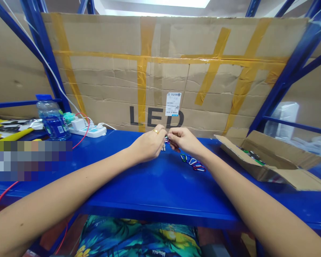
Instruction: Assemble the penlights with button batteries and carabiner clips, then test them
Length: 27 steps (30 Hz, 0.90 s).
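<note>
Over the middle of the blue table my left hand point(149, 145), a ring on one finger, and my right hand point(186, 141) meet with fingertips pinched close together. Small silver metal pieces point(163, 146) show just below the fingers, beside a purple bit point(167, 141). Fingers cover most of whatever is pinched, so its kind is unclear. Below my right hand, several coloured carabiners point(192, 161) lie in a slanting row on the table, in green, blue, purple and red.
An open cardboard box point(264, 171) with small items stands at the right. At the left are a bottle point(52, 119), a white power strip point(95, 131), a red cable point(81, 139) and yellow-handled tools point(14, 137). A large taped cardboard sheet point(109, 82) closes off the back.
</note>
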Each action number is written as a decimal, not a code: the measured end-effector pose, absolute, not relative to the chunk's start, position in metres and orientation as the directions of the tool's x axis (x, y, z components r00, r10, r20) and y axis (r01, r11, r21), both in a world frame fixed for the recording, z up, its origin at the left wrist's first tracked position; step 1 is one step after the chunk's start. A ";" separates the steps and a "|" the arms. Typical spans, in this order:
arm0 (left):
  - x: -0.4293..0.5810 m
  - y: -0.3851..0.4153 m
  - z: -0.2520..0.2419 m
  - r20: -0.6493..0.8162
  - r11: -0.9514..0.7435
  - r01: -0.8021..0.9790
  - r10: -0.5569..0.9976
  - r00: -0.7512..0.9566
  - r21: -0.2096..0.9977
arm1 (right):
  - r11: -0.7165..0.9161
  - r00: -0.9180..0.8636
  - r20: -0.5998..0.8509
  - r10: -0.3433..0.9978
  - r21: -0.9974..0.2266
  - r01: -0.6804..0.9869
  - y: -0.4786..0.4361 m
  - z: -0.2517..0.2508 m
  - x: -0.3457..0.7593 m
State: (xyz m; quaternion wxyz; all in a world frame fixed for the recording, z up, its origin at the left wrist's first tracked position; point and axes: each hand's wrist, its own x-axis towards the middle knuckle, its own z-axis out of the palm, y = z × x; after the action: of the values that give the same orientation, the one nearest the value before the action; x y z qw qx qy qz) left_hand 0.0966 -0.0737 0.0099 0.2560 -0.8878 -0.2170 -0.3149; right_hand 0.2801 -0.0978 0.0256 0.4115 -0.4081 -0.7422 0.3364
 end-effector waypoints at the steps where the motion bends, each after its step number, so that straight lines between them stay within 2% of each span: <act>1: 0.097 -0.073 0.009 0.687 -0.785 0.562 0.259 0.679 -0.261 | 0.461 -0.314 0.357 0.880 -0.803 0.378 -0.098 0.026 0.280; 4: 0.098 -0.071 0.009 0.692 -0.812 0.559 0.307 0.653 -0.167 | 0.496 -0.296 0.399 0.868 -0.730 0.470 -0.099 0.028 0.280; 11: 0.096 -0.080 0.014 0.562 -0.689 0.715 0.548 0.619 -0.116 | 0.505 -0.318 0.393 0.863 -0.707 0.496 -0.098 0.024 0.279; 22: 0.096 -0.074 0.007 0.573 -0.757 0.644 0.480 0.664 -0.112 | 0.456 -0.317 0.334 0.887 -0.734 0.503 -0.095 0.022 0.280; 27: 0.091 -0.064 0.009 0.620 -0.806 0.591 0.478 0.622 0.029 | 0.455 -0.303 0.346 0.888 -0.759 0.466 -0.090 0.022 0.280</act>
State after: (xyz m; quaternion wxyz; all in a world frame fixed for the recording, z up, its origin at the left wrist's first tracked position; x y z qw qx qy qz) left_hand 0.0911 -0.0641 0.0095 0.0893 -0.8961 -0.2984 -0.3163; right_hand 0.2802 -0.0903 0.0224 0.3873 -0.4453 -0.7599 0.2724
